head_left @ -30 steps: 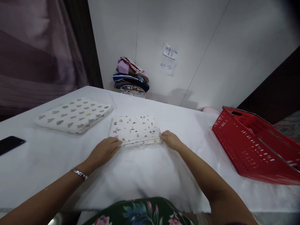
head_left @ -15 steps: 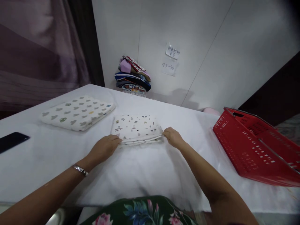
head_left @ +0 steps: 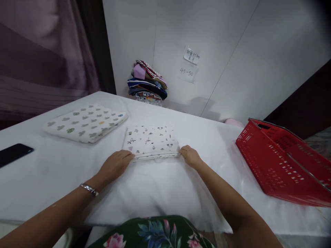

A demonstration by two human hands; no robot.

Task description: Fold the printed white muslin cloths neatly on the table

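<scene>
A folded white cloth (head_left: 152,139) with small scattered prints lies flat on the white-covered table (head_left: 160,186) in front of me. Its near edge shows several stacked layers. My left hand (head_left: 119,163) pinches the near left corner, a bracelet on its wrist. At the near right corner my right hand (head_left: 190,156) grips the same cloth between thumb and fingers. To the left rests a second folded white cloth (head_left: 86,123) with grey cloud-like shapes; neither hand touches it.
A red plastic basket (head_left: 279,168) with metal handles stands at the right. A black phone (head_left: 15,154) lies at the left edge. Behind the table's far edge is a pile of folded fabrics (head_left: 147,84), and paper notes (head_left: 188,72) are stuck on the wall.
The cloth's near edge looks straighter and its layers more even. My right hand has shifted slightly down along the corner; both hands keep their hold.
</scene>
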